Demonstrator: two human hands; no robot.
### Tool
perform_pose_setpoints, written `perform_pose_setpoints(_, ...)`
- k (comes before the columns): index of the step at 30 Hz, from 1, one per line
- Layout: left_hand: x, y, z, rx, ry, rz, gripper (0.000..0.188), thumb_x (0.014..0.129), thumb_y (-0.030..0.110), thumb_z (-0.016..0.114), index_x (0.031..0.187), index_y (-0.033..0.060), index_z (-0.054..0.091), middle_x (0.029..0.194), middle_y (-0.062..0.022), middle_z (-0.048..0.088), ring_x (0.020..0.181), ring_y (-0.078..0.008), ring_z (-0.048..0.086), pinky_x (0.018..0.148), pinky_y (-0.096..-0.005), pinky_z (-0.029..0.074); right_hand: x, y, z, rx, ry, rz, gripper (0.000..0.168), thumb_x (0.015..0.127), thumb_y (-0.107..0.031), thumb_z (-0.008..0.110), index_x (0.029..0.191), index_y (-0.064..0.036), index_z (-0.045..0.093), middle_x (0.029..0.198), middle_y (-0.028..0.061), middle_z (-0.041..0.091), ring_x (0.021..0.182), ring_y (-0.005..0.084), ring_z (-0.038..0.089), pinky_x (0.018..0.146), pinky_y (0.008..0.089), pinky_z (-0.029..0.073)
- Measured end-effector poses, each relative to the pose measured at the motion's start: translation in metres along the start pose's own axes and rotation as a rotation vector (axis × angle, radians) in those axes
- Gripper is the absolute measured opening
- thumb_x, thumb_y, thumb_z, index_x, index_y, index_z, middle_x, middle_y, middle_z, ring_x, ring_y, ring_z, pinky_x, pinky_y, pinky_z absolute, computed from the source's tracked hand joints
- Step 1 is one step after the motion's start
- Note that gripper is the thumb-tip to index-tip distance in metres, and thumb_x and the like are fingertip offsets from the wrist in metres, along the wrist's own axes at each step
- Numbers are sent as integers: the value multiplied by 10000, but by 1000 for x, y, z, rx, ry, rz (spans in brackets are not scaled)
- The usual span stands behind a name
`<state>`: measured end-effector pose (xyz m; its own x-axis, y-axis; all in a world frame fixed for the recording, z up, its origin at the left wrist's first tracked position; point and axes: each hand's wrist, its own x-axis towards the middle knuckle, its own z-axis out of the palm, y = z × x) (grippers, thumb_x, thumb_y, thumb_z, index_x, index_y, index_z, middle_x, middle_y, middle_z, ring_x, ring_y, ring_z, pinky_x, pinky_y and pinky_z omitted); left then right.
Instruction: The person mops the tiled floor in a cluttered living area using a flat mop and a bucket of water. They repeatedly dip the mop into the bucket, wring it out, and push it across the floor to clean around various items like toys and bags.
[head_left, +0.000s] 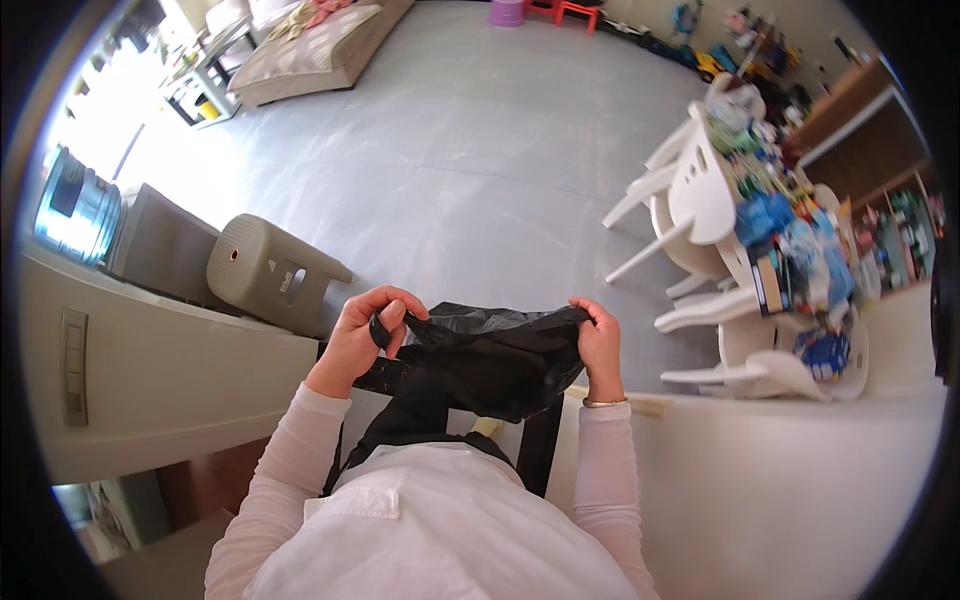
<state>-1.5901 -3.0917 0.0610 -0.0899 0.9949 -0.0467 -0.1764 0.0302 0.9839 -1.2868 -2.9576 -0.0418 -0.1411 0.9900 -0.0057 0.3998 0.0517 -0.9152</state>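
A thin black plastic bag (495, 367) stretches between my two hands in front of my waist. My left hand (367, 330) pinches its left end, and a dark loop of the plastic pokes out between the fingers. At the other end, my right hand (598, 341) grips the bag's upper right corner, with the thumb side towards the bag. The top edge looks spread sideways, while the lower part hangs loose over my dark trousers. I cannot tell whether anything is inside the bag.
A grey-brown plastic stool (262, 262) stands left, beside a water-bottle dispenser (79, 206) and a wall switch (74, 366). White plastic chairs (701, 195) surround a cluttered table on the right, bearing blue plastic bags (763, 217). A beige sofa (315, 52) sits across the grey floor (465, 150).
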Motion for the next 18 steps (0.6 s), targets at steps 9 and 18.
perform_pose_setpoints(9, 131, 6, -92, -123, 21, 107, 355, 940, 348, 544, 921, -4, 591, 845, -87, 625, 419, -33, 391, 416, -181, 290, 152, -48, 90, 116, -84, 10, 275, 803, 20, 482, 1006, -5, 666, 831, 34, 646, 769, 101, 560, 718, 231, 449)
perform_pose_setpoints(18, 294, 63, -151, -180, -245, -15, 235, 840, 225, 619, 920, 4, 624, 775, -56, 613, 729, -124, 549, 603, -240, 410, 251, -106, 89, 320, 83, 186, 237, 844, 11, 511, 1029, -7, 659, 841, -3, 622, 768, 72, 555, 723, 210, 447)
